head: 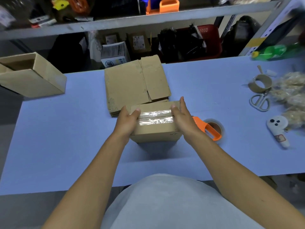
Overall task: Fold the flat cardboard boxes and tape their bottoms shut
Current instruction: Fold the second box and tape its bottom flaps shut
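Observation:
A folded cardboard box (155,129) stands on the blue table (66,146) with its taped side up; a strip of clear tape (156,117) runs across the closed flaps. My left hand (127,120) holds the box's left side, thumb on top by the tape's end. My right hand (182,116) holds the right side, fingers straight, thumb on the top face. Just behind the box lies a stack of flat cardboard boxes (133,85). An orange tape dispenser with a clear roll (212,128) lies right of my right wrist.
An open folded box (31,76) sits at the table's left back edge. On the right are a brown tape roll (261,84), scissors (260,102), a white tool (278,129), plastic-wrapped bundles (292,91) and a green bottle (272,52). Cluttered shelves (132,20) stand behind.

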